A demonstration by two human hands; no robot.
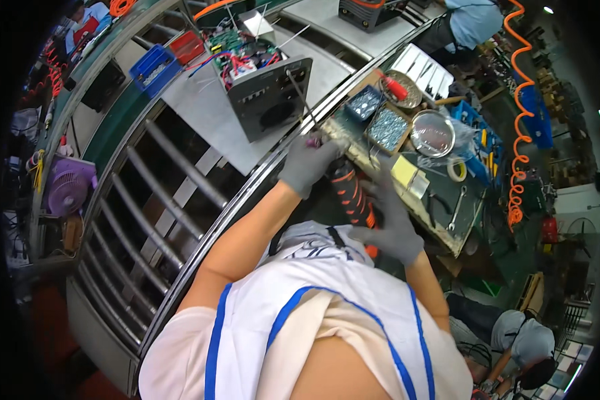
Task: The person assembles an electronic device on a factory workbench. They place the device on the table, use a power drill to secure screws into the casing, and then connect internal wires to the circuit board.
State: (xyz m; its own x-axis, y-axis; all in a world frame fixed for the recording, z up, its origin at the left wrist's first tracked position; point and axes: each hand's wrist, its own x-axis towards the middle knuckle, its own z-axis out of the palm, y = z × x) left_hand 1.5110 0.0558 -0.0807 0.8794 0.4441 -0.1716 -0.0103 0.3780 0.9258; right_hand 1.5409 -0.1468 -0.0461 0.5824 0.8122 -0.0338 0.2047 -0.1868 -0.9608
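My left hand [308, 162], in a grey glove, is closed around the nose end of a black-and-orange power screwdriver [349, 192]. A long thin bit runs from it up towards a dark panel [268, 100]. Beside the tool's grip is my right hand [391, 215], gloved too, its fingers spread and stretched out. Whether its palm touches the grip is hard to tell. Behind the panel stands an opened device with circuit boards [243, 59] and coloured wires, on a pale board [197, 110] over the rollers.
A roller conveyor [173, 183] runs along my left. To the right, a side bench carries a screw box [388, 129], a round dish [433, 133], yellow notes [409, 175], tape [457, 171], pliers [439, 205] and a wrench [458, 207]. Coiled orange hose [519, 143] hangs beyond. Other people work nearby.
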